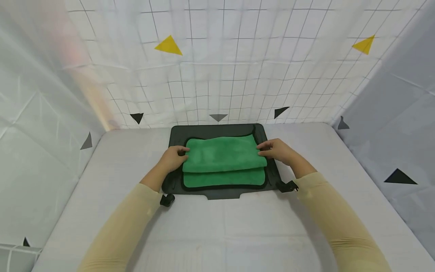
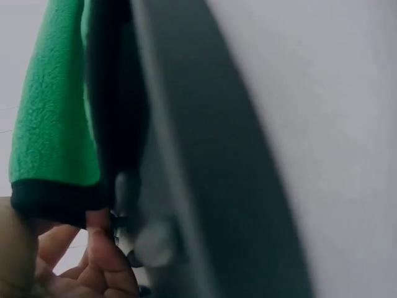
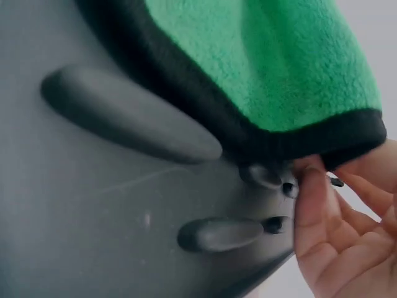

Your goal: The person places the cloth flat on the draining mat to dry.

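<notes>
A green towel (image 1: 221, 153) with a dark border lies on a dark grey tray (image 1: 212, 131). Its upper layer is folded over, leaving a strip of the lower layer (image 1: 224, 179) showing along the near side. At the towel's left edge my left hand (image 1: 172, 158) pinches the cloth; the left wrist view shows thumb and fingers (image 2: 102, 248) at its black-bound corner. On the opposite edge my right hand (image 1: 279, 150) pinches the towel, and the right wrist view shows fingers (image 3: 313, 211) under the dark binding. Part of each grip is hidden by the cloth.
The tray rests on a white-covered table (image 1: 224, 230) near the back wall (image 1: 217, 75), a gridded white sheet. White sheets also hang at left and right. Raised oval ridges (image 3: 133, 115) stand on the tray's surface beside the towel.
</notes>
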A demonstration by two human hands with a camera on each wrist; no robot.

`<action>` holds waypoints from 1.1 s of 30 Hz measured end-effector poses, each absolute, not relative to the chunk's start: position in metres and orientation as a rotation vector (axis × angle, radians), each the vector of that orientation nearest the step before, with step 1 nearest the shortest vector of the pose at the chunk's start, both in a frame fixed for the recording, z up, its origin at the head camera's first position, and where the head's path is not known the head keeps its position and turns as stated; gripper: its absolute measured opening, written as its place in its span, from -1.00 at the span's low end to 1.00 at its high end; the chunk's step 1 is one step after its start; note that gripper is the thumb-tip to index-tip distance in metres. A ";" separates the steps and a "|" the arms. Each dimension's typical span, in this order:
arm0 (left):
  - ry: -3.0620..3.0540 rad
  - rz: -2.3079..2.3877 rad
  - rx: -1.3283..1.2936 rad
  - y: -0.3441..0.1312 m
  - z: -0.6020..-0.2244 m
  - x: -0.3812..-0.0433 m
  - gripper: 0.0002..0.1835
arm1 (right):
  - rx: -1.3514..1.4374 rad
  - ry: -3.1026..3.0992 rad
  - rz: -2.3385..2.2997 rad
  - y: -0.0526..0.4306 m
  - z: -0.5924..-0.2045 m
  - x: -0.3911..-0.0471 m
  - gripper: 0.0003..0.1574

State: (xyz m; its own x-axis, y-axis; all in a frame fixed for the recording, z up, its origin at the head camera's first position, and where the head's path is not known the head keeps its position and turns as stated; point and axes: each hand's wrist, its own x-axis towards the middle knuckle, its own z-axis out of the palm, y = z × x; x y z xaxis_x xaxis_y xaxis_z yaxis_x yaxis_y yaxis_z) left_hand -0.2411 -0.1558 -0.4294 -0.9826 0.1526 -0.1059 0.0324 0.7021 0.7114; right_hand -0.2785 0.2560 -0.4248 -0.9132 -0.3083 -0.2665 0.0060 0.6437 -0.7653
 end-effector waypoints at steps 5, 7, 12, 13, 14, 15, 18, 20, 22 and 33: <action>2.714 1.141 0.168 -0.156 -0.429 -0.244 -0.61 | -0.280 2.469 -1.168 0.257 -0.426 -0.281 -0.48; 2.714 1.146 0.177 -0.156 -0.430 -0.246 -0.61 | -0.286 2.462 -1.197 0.258 -0.427 -0.285 -0.48; 2.714 1.156 0.186 -0.154 -0.431 -0.256 -0.62 | -0.275 2.459 -1.292 0.254 -0.434 -0.296 -0.47; 2.713 1.163 0.188 -0.153 -0.431 -0.258 -0.62 | -0.271 2.457 -1.314 0.252 -0.436 -0.297 -0.47; 2.713 1.169 0.192 -0.153 -0.431 -0.260 -0.62 | -0.269 2.463 -1.327 0.250 -0.437 -0.299 -0.47; 2.714 1.172 0.199 -0.152 -0.431 -0.262 -0.62 | -0.269 2.468 -1.337 0.248 -0.438 -0.300 -0.48; 2.721 1.157 0.213 -0.150 -0.430 -0.268 -0.63 | -0.275 2.505 -1.335 0.243 -0.440 -0.304 -0.49; 2.737 1.134 0.221 -0.150 -0.431 -0.270 -0.65 | -0.284 2.550 -1.303 0.241 -0.442 -0.305 -0.51; 2.757 1.113 0.228 -0.151 -0.431 -0.273 -0.66 | -0.298 2.606 -1.260 0.241 -0.443 -0.307 -0.52; 2.920 1.136 0.223 -0.155 -0.421 -0.281 -0.61 | -0.167 2.703 -1.331 0.239 -0.430 -0.316 -0.51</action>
State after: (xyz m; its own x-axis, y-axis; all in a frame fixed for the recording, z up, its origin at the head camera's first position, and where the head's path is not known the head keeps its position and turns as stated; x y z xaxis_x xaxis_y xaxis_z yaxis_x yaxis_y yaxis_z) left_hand -0.2813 -0.1548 -0.4211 -0.9900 0.1319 0.0509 0.1316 0.7282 0.6726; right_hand -0.3156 0.2385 -0.4304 -0.9862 -0.1533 -0.0619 -0.0444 0.6063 -0.7940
